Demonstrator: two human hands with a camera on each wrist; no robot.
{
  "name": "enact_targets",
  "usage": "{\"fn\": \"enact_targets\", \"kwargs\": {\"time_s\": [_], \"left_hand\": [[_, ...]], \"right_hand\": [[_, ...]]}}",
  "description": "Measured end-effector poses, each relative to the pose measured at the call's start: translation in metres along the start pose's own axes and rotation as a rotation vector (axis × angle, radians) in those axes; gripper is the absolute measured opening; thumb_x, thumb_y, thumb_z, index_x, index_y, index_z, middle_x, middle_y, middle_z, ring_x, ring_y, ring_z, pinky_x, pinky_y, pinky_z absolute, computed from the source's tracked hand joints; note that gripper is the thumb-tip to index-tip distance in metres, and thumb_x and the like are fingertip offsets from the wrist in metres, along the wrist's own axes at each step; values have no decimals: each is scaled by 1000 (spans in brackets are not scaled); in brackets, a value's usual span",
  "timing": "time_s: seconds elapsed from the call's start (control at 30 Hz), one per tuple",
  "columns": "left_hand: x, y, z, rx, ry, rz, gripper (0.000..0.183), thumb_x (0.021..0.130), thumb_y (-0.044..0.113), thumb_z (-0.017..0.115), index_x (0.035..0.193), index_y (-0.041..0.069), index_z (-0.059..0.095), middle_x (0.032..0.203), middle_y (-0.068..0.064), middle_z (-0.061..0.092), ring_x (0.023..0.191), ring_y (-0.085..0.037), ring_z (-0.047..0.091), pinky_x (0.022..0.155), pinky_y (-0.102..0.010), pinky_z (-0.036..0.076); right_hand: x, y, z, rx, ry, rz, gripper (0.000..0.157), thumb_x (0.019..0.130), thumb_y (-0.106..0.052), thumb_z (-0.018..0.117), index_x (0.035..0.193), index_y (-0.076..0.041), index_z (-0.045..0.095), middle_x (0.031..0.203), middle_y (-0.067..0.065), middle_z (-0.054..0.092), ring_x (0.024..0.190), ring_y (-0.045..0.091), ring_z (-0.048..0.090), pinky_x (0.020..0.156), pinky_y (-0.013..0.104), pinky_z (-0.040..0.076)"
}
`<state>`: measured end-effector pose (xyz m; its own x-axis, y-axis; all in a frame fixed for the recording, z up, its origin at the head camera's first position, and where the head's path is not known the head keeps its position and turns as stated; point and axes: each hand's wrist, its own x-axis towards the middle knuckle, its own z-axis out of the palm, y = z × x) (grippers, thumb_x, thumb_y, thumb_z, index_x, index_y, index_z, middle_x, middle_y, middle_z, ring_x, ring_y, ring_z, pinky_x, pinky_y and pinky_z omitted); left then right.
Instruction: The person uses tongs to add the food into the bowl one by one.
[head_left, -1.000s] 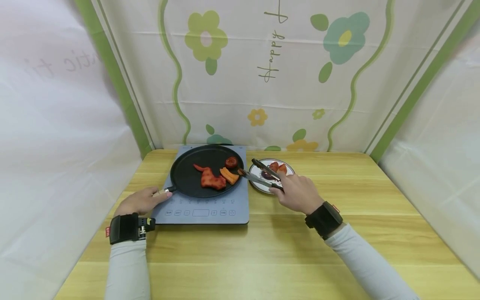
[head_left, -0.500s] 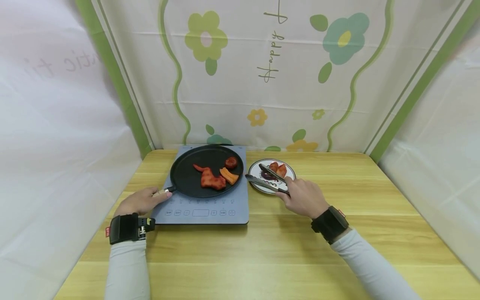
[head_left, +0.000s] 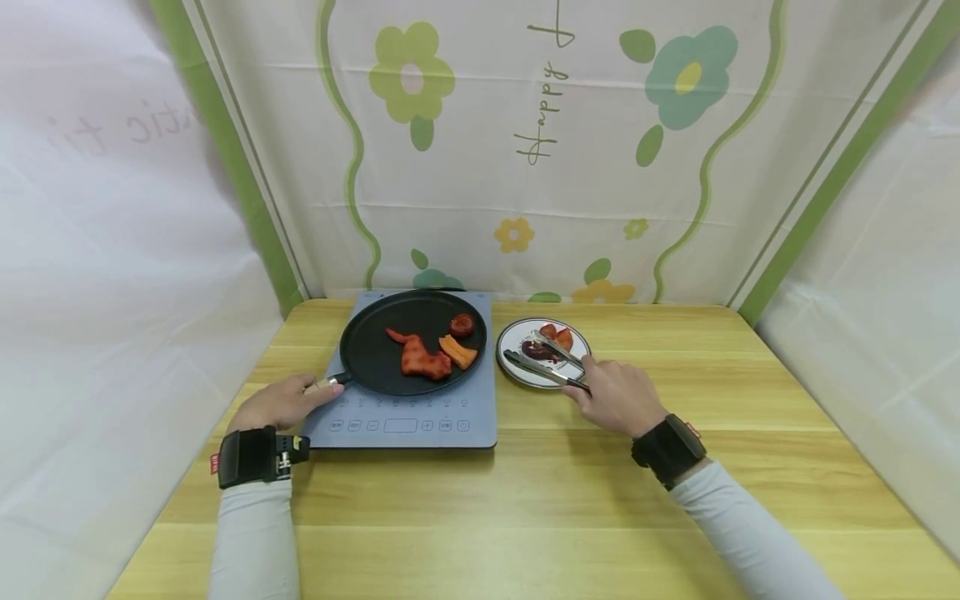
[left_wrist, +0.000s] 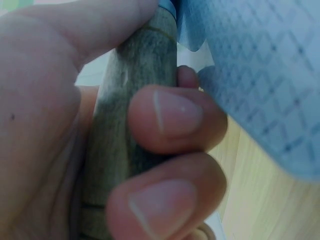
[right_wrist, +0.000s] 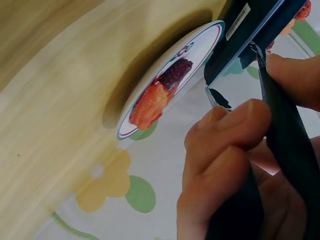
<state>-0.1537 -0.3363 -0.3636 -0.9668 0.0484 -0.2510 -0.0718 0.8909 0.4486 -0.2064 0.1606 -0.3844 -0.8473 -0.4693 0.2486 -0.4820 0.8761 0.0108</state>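
Note:
My left hand [head_left: 283, 403] grips the handle [left_wrist: 131, 105] of a round black frying pan [head_left: 390, 321], its fingers curled round the wood-look grip. In the pan lie a red chicken wing [head_left: 424, 360], an orange strip of food [head_left: 458, 352] and a round red piece [head_left: 462, 325]. With my right hand [head_left: 621, 397] I hold metal tongs [head_left: 542, 368] with dark handles, their arms spread and nothing between the tips. The tongs hang over a white plate [head_left: 513, 335], which bears a dark piece [head_left: 536, 348] and orange-red pieces [head_left: 562, 337] of food.
The pan stands on a grey induction cooker [head_left: 480, 417] at the table's left. Plate and cooker sit side by side on the wooden table [head_left: 570, 525]. White flowered cloth [head_left: 465, 167] rises behind and along both sides.
My right hand has drawn the tongs right, from the pan's edge to over the plate. The food in the pan and my left hand on the handle have stayed put.

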Motion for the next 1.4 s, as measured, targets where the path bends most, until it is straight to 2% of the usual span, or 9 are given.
{"fn": "enact_targets", "kwargs": {"time_s": [0.13, 0.23, 0.43, 0.73, 0.87, 1.03, 1.17, 1.4], "left_hand": [[1, 0, 0, -2, 2, 2, 71, 92, 65, 43, 120, 0, 53, 107, -14, 56, 97, -31, 51, 79, -47, 40], [1, -1, 0, -2, 2, 4, 71, 92, 65, 43, 119, 1, 53, 109, -14, 55, 98, -31, 51, 79, -47, 40], [-1, 0, -1, -3, -4, 1, 68, 93, 65, 42, 116, 2, 53, 110, -15, 54, 98, -32, 51, 79, -46, 40], [-1, 0, 0, -3, -2, 8, 61, 93, 64, 43, 104, 5, 53, 100, -11, 53, 88, -28, 49, 72, -41, 39], [-1, 0, 0, -4, 4, 15, 61, 93, 64, 42, 103, 6, 53, 100, -10, 53, 88, -27, 49, 72, -41, 39], [-1, 0, 2, -20, 2, 11, 57, 93, 64, 43, 94, 8, 52, 91, -8, 50, 81, -24, 48, 67, -38, 37], [-1, 0, 2, -19, 5, 4, 57, 93, 64, 43, 96, 8, 52, 90, -7, 50, 80, -24, 48, 65, -37, 36], [1, -1, 2, 0, 3, -15, 58, 92, 66, 43, 98, 9, 52, 89, -7, 49, 78, -24, 48, 64, -37, 36]], "right_hand": [[-2, 4, 2, -7, -21, 18, 58, 91, -51, 56, 111, 3, 54, 70, 2, 49, 52, 13, 42, 45, 29, 32], [-4, 7, 3, -9, -33, 32, 60, 92, -52, 55, 114, 3, 54, 70, 2, 49, 53, 13, 42, 45, 29, 33], [-7, 11, 5, 4, -27, 55, 50, 91, -50, 58, 105, -2, 55, 67, -1, 46, 53, 14, 43, 46, 32, 35], [-8, 15, 13, -1, -27, 64, 52, 90, -52, 58, 103, -2, 55, 65, -1, 45, 51, 15, 42, 44, 32, 33], [-7, 15, 15, -10, -20, 64, 51, 90, -52, 57, 102, -3, 55, 64, 0, 44, 49, 15, 41, 42, 32, 32], [-8, 13, 17, -38, -17, 49, 50, 90, -51, 59, 100, -2, 56, 63, 0, 43, 49, 14, 40, 42, 31, 32], [-8, 11, 18, -41, -23, 43, 52, 89, -52, 58, 102, -1, 56, 65, 0, 45, 50, 13, 41, 42, 31, 32], [-4, 6, 20, -39, -9, 16, 44, 89, -49, 60, 94, -5, 56, 65, -1, 46, 51, 12, 43, 42, 30, 33]]}}
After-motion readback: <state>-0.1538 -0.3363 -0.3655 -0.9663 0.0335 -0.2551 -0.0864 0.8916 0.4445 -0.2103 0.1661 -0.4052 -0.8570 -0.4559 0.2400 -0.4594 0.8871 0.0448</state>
